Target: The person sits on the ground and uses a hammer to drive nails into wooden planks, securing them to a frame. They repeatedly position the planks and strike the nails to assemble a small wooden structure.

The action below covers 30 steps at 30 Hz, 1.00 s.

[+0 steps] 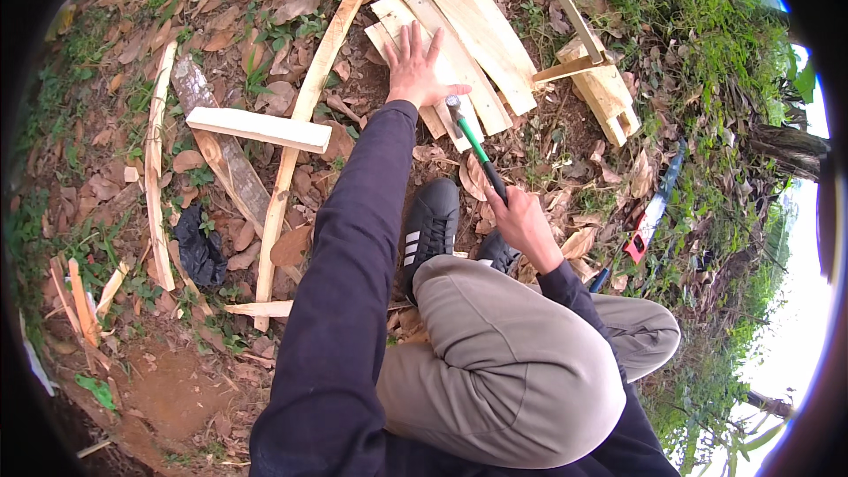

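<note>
Several pale wooden boards (459,22) lie side by side on the leafy ground ahead of me. My left hand (417,71) rests on the boards at their left side, palm down with the fingers spread. A hammer (478,148) with a green and black handle is in my right hand (523,228), whose fingers are wrapped round the dark grip. The metal head of the hammer is at the near end of the boards, just right of my left hand. I cannot tell whether it touches the wood.
At left, a long wooden strip (309,93) has a short pale piece (261,128) across it, beside a bark-covered slab (212,128) and a black plastic bag (200,247). To the right are a wooden block (603,97) with leaning strips and a handsaw (655,203).
</note>
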Motion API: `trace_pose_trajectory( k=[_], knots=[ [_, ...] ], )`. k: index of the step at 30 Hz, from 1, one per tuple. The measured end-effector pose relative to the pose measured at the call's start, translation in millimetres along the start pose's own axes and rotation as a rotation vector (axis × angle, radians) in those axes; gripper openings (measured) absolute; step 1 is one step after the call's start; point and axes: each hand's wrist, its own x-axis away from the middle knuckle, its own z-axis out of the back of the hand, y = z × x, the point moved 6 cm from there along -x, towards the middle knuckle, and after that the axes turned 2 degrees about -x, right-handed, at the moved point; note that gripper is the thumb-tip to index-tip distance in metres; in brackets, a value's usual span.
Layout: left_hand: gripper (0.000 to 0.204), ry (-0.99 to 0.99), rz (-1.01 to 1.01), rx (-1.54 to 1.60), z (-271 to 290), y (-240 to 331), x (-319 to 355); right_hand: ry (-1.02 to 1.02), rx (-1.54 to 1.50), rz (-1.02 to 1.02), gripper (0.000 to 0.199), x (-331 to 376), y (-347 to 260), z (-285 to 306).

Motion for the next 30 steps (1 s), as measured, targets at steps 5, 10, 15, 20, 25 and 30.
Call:
trace_pose_trajectory(
  k=[5, 10, 15, 20, 25, 30],
  knots=[
    [0.136, -0.014, -0.006, 0.031, -4.8, -3.6, 0.0, -0.057, -0.048, -0.011, 0.024, -4.3, 1.0, -1.2],
    [0.136, 0.063, -0.026, 0.036, -4.2, -3.3, 0.1, 0.045, -0.118, 0.008, 0.027, -0.8, 8.9, -10.2],
    [0.132, 0.08, -0.035, 0.006, -1.4, -3.3, 3.8, 0.027, -0.365, -0.255, 0.028, 5.0, 22.0, -19.3],
    [0.132, 0.01, -0.036, -0.044, 9.3, 9.8, 0.0, 0.05, -0.368, -0.273, 0.027, 7.5, 30.8, -26.5],
    [0.136, -0.101, 0.017, 0.031, 2.2, -1.4, -0.3, -0.525, -0.563, -0.731, 0.036, -27.4, 15.2, -7.0],
    [0.144, -0.266, -0.01, -0.133, -4.8, 2.4, -10.9, -0.364, -0.806, -0.699, 0.047, -63.7, 28.5, -12.2]
  ],
)
